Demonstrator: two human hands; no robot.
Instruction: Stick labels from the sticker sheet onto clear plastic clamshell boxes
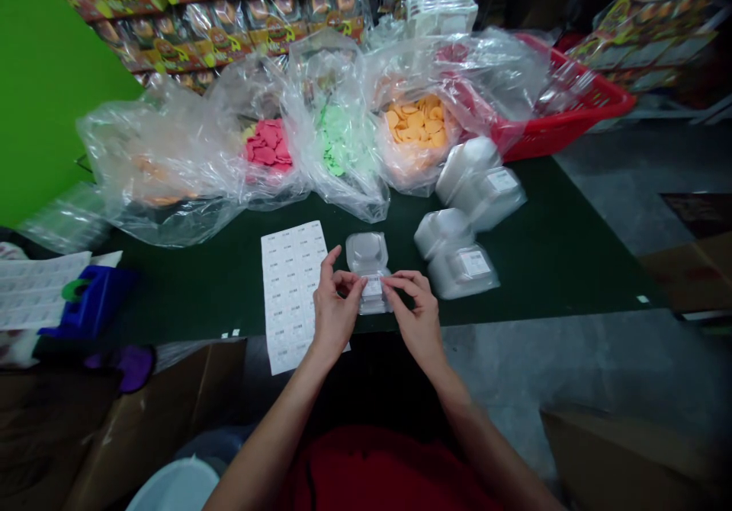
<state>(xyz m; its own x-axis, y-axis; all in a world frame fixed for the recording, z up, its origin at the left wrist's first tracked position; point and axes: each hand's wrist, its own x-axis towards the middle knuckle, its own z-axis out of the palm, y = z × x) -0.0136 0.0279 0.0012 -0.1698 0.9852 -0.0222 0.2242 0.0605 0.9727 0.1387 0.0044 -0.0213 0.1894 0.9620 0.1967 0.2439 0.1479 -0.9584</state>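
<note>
A small white printed label [372, 287] lies at the lower part of a clear plastic clamshell box [367, 250], which stands with its two halves spread apart near the table's front edge. My left hand [336, 305] pinches the label's left edge between thumb and fingertip, its index finger raised. At the right edge of the same label, my right hand [416, 309] pinches with thumb and index finger. Whether the label is fully flat against the plastic I cannot tell. Left of the box is a sheet of labels [291, 297], partly covered by my left hand.
Stacked clamshell boxes [463, 267] with labels stand to the right, more stacks [483, 183] behind them. Plastic bags hold pink pieces [268, 145], green pieces [336, 141] and orange pieces [420, 122]. A red basket [549, 133] is at back right, a blue tape dispenser [94, 301] at left.
</note>
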